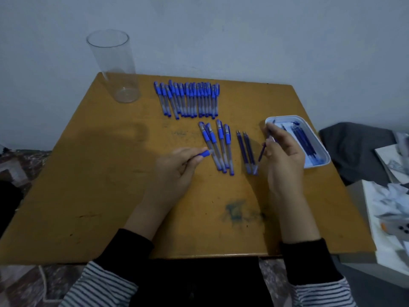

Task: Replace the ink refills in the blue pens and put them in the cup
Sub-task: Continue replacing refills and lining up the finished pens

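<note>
My left hand [177, 168] pinches a blue plastic pen part [204, 154]; my right hand [282, 151] pinches a thin dark-blue ink refill [262, 152]. I judge this mid-swap. Next I align the refill with the pen. The clear plastic cup [110, 63] waits at ten o'clock.

clear glossy plastic cup [112, 65], matt scuffed ink-stained wooden table [110, 185], smooth white plastic tray [319, 151], translucent plastic pens [188, 99], knit striped sleeves [99, 284]

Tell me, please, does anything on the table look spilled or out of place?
A dark bluish smear marks the table near its front edge, between the two forearms. It looks like spilled ink, fresh or old I cannot tell. The pens, tray and cup look orderly.
</note>
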